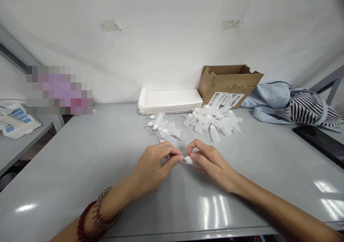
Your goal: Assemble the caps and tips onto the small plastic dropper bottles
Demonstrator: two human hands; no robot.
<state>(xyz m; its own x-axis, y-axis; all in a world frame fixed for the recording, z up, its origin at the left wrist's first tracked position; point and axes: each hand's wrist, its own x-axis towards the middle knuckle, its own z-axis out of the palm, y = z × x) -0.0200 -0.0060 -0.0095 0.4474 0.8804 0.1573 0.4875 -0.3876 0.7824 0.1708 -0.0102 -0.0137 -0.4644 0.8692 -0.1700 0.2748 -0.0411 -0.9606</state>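
Over the grey table, my right hand (212, 163) is closed around a small translucent dropper bottle (189, 160), its white tip pointing left. Thumb and forefinger of my left hand (158, 163) pinch together at that tip, where a thin white strap loops below. The fingers hide most of the bottle's body and the exact point of the pinch. Just beyond my hands lie two loose groups of similar bottles: a left group (168, 131) with straps and white tips, and a larger right group (215, 122) in front of a carton.
A stack of flat white packets (170, 98) lies against the wall. Beside it stands an open cardboard box (231, 88) with labels. Farther right are a light blue and striped cloth bag (292, 106) and a black phone (317, 141). A pixelated patch covers something at far left.
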